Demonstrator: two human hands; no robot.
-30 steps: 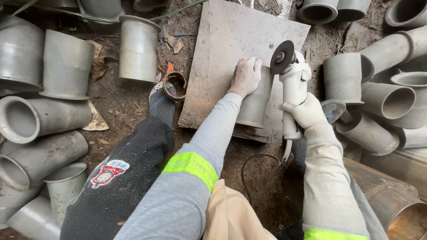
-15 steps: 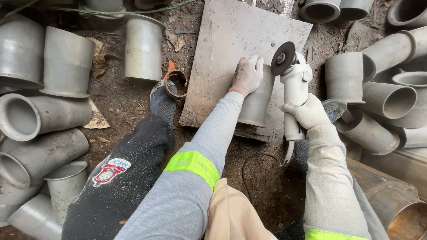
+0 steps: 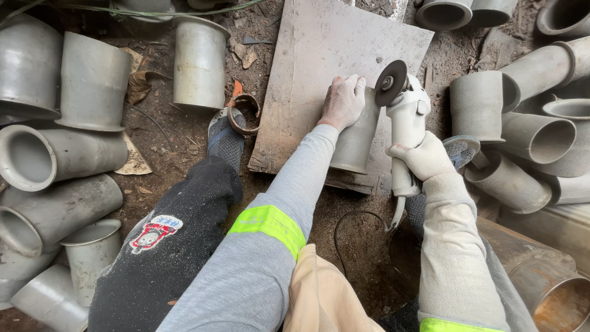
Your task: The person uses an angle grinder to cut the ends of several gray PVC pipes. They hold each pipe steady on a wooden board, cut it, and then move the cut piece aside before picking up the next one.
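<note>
Head view looks down on a flat grey stone slab (image 3: 319, 67) lying on the dirt floor, with heaps of grey flanged metal pipe sections (image 3: 55, 154) to either side. On the slab's near edge stands one grey tapered metal sleeve (image 3: 356, 138). The left hand (image 3: 344, 101) lies spread over its top, its grip flat and loose, steadying it. The gloved right hand (image 3: 424, 158) has its grip closed round the white angle grinder (image 3: 409, 120), the dark disc (image 3: 391, 83) just beside the sleeve's rim. No sparks show, so grinding looks barely begun, with most left. Whether disc and rim touch is hard to tell; the cable's end is cut off.
</note>
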